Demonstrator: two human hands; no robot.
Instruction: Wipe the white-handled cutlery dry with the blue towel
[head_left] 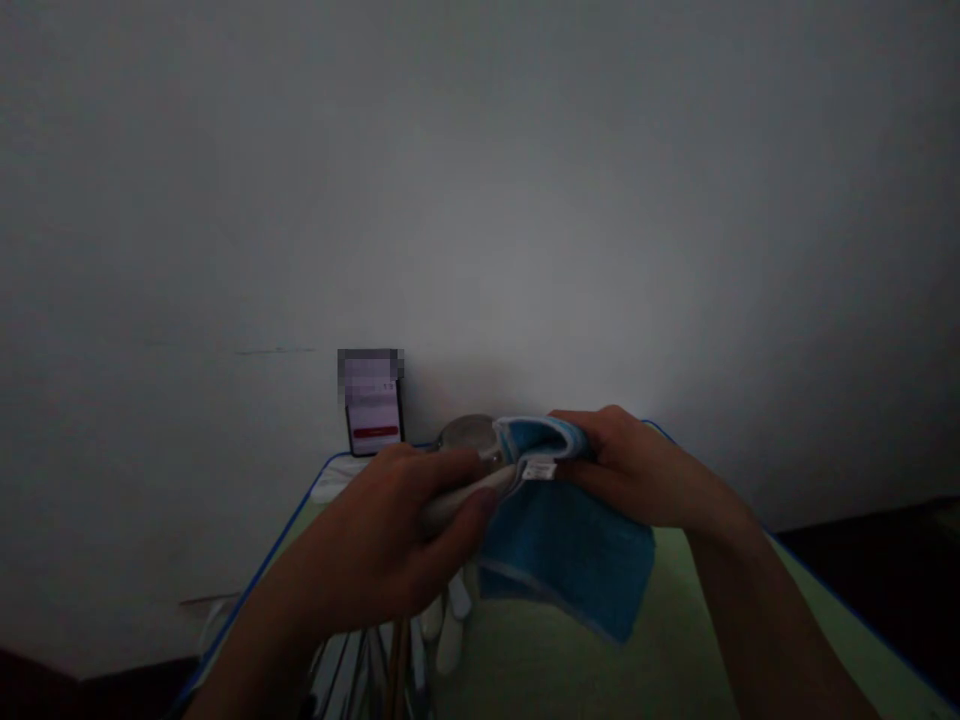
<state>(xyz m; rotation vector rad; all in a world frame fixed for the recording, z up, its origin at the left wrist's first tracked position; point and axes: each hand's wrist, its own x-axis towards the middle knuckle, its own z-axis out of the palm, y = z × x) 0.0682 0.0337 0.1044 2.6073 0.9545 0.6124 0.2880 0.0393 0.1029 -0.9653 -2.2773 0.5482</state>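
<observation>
One white tag (539, 469): shown at the pale edging of the blue cloth (566, 555); some marks are printed on it, but too blurry to be read.
Phone (374, 410): propped against the wall (525, 250); a red bar is shown low on the screen, the top is pixelated, and no words can be made out. No brand can be read off anything, tbh.
Pale handle (457, 505): held above the table (570, 670), long axis slanted, pointed up and to the right, with the far end run into the cloth.
Round grayish thing (466, 433): seen just beyond the handle; whether it's joined to it can't be told.
Left hand (390, 530): fingers closed around the handle, thumb laid along the near side.
Right hand (637, 465): folded cloth pinched at its upper part, some fingertips hidden by the fold; the rest is left hanging down.
Brown sticks (398, 668): laid lengthwise under the left forearm among other slim utensils.
Pale rounded ends (450, 640): seen just beside those, partly covered by the left hand.
</observation>
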